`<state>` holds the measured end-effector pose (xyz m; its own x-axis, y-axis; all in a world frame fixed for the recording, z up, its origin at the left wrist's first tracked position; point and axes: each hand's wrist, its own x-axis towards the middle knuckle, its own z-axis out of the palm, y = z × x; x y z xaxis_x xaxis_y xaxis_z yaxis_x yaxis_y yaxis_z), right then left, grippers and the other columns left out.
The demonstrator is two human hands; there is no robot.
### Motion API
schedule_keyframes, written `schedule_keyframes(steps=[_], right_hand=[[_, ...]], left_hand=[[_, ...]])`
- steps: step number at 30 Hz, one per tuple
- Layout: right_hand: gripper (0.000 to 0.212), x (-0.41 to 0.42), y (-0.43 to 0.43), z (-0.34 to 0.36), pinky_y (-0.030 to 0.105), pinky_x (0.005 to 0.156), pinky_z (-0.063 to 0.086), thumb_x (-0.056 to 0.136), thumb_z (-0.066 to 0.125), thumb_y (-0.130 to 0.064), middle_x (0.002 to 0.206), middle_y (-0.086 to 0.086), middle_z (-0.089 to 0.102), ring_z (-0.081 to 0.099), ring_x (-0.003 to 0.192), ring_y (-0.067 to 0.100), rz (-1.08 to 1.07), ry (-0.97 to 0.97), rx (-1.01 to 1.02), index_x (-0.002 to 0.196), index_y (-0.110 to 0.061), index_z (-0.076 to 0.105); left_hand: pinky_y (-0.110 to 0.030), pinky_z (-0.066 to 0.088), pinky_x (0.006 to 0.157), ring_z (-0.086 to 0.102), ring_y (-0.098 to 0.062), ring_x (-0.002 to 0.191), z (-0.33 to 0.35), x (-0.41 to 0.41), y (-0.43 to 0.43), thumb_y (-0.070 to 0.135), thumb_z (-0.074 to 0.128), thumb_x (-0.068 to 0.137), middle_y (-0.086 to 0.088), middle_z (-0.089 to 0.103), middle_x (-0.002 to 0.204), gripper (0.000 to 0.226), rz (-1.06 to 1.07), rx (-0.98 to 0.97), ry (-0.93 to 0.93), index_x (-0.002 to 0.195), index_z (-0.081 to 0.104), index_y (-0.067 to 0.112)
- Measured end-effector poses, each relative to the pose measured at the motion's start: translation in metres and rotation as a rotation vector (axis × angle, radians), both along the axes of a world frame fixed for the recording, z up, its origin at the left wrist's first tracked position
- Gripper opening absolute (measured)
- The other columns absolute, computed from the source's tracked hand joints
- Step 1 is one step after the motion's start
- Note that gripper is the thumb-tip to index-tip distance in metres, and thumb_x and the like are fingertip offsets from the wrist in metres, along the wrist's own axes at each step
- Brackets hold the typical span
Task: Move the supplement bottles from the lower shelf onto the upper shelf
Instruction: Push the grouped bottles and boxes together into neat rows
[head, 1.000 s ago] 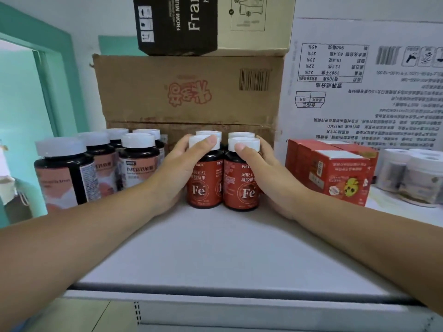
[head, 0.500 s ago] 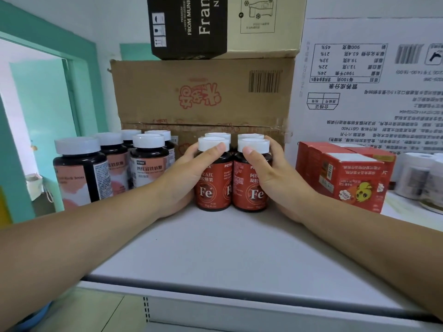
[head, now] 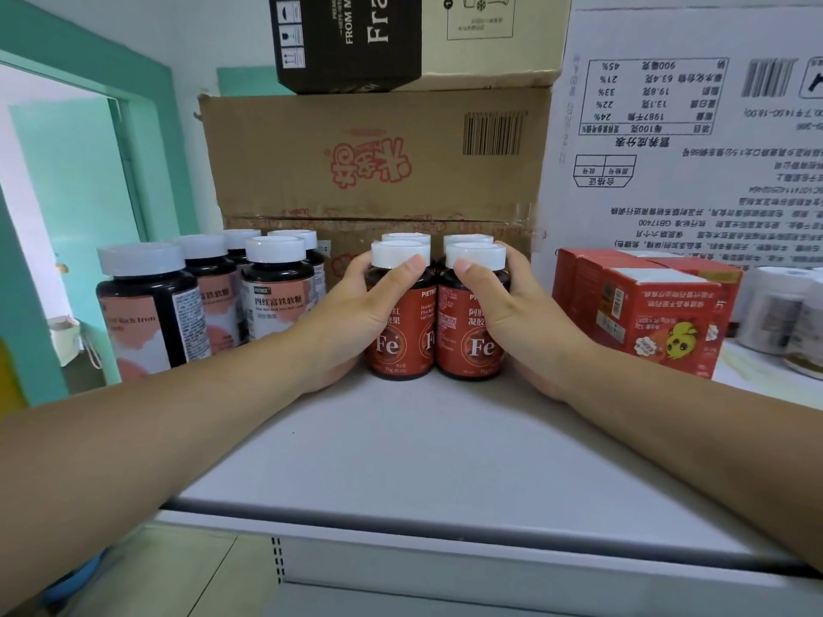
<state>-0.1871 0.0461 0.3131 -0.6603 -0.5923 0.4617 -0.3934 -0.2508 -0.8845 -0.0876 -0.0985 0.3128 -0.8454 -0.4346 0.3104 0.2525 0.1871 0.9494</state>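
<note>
Two red supplement bottles with white caps and "Fe" labels stand side by side on the grey upper shelf, with two more of the same kind right behind them. My left hand grips the left front bottle, thumb across its neck. My right hand grips the right front bottle the same way. Both bottles stand upright on the shelf. The lower shelf is out of view.
Several dark bottles with pink labels stand at the left. Red cartons and white jars sit at the right. Stacked cardboard boxes close off the back. The shelf's front half is bare; its edge runs below my arms.
The hands and the two bottles keep their hold and place; only the camera has shifted slightly, so the scene sits a little more to the right.
</note>
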Motion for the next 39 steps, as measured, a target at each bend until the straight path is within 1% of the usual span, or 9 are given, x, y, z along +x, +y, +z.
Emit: schedule_keyframes(steps=[5, 11, 16, 20, 23, 27, 31, 34, 39], right_hand=[[0.071, 0.000, -0.001, -0.001, 0.040, 0.100, 0.049, 0.070, 0.066, -0.057, 0.122, -0.009, 0.064, 0.062, 0.112, 0.009, -0.020, -0.013, 0.014, 0.133, -0.032, 0.044], [0.076, 0.004, 0.002, 0.002, 0.041, 0.099, 0.050, 0.070, 0.067, -0.057, 0.121, -0.009, 0.064, 0.062, 0.112, 0.010, -0.023, -0.014, 0.033, 0.137, -0.030, 0.041], [0.036, 0.011, 0.006, 0.008, 0.038, 0.101, 0.049, 0.086, 0.065, -0.042, 0.115, -0.014, 0.064, 0.062, 0.108, 0.004, -0.055, 0.016, 0.000, 0.118, -0.037, 0.047], [0.082, 0.025, 0.015, 0.022, 0.043, 0.110, 0.040, 0.074, 0.061, -0.053, 0.141, -0.012, 0.049, 0.048, 0.128, 0.005, -0.190, 0.170, -0.015, 0.146, -0.030, 0.030], [0.080, 0.041, 0.023, 0.036, 0.041, 0.116, 0.029, 0.085, 0.058, -0.044, 0.151, -0.018, 0.033, 0.034, 0.137, 0.002, -0.247, 0.298, -0.037, 0.152, -0.032, 0.017], [0.066, 0.062, 0.018, 0.065, 0.039, 0.119, 0.024, 0.096, 0.051, -0.030, 0.157, -0.013, 0.025, 0.024, 0.141, 0.003, -0.300, 0.484, 0.032, 0.153, -0.030, 0.017], [0.061, 0.093, -0.015, 0.080, 0.029, 0.112, 0.031, 0.098, 0.050, -0.028, 0.154, -0.013, 0.033, 0.032, 0.136, 0.001, -0.191, 0.445, 0.051, 0.153, -0.028, 0.022], [0.063, 0.112, -0.047, 0.070, 0.017, 0.096, 0.032, 0.099, 0.048, -0.029, 0.158, -0.012, 0.027, 0.030, 0.137, 0.003, -0.104, 0.375, 0.108, 0.154, -0.029, 0.018], [0.067, 0.132, -0.099, 0.046, 0.020, 0.106, 0.024, 0.098, 0.049, -0.027, 0.157, -0.008, 0.027, 0.027, 0.141, 0.003, -0.100, 0.316, 0.156, 0.155, -0.027, 0.014]], left_hand=[[-0.043, 0.049, 0.102, 0.067, -0.013, 0.109, 0.000, 0.000, 0.000, 0.067, 0.075, 0.055, 0.003, 0.067, 0.123, 0.102, 0.014, -0.019, 0.003, 0.142, 0.039, 0.029], [-0.043, 0.046, 0.105, 0.064, -0.014, 0.114, 0.001, 0.003, -0.001, 0.073, 0.076, 0.051, 0.003, 0.065, 0.128, 0.111, 0.027, -0.078, -0.005, 0.144, 0.037, 0.028], [-0.038, 0.044, 0.106, 0.058, -0.011, 0.120, 0.005, 0.009, -0.001, 0.082, 0.070, 0.051, 0.007, 0.057, 0.137, 0.117, 0.091, -0.223, -0.019, 0.148, 0.031, 0.029], [-0.028, 0.033, 0.109, 0.033, -0.011, 0.142, 0.020, 0.017, 0.007, 0.078, 0.061, 0.066, 0.002, 0.027, 0.160, 0.114, 0.171, -0.418, 0.049, 0.156, 0.011, 0.027], [-0.034, 0.025, 0.116, 0.020, -0.013, 0.148, 0.039, 0.027, 0.018, 0.069, 0.058, 0.077, 0.001, 0.016, 0.163, 0.103, 0.205, -0.501, 0.149, 0.156, 0.008, 0.026], [-0.037, 0.030, 0.116, 0.029, -0.010, 0.144, 0.092, 0.066, 0.016, 0.061, 0.055, 0.087, 0.001, 0.027, 0.160, 0.088, 0.289, -0.670, 0.268, 0.155, 0.016, 0.021], [-0.032, 0.035, 0.113, 0.040, -0.006, 0.137, 0.124, 0.118, -0.028, 0.059, 0.052, 0.091, 0.006, 0.042, 0.152, 0.072, 0.382, -0.835, 0.261, 0.150, 0.031, 0.023], [-0.039, 0.033, 0.115, 0.040, -0.006, 0.137, 0.114, 0.143, -0.073, 0.074, 0.050, 0.079, 0.011, 0.044, 0.149, 0.083, 0.405, -0.867, 0.157, 0.147, 0.036, 0.029], [-0.037, 0.028, 0.118, 0.035, -0.002, 0.139, 0.083, 0.157, -0.126, 0.082, 0.047, 0.065, 0.015, 0.039, 0.152, 0.100, 0.322, -0.805, 0.021, 0.150, 0.034, 0.031]])
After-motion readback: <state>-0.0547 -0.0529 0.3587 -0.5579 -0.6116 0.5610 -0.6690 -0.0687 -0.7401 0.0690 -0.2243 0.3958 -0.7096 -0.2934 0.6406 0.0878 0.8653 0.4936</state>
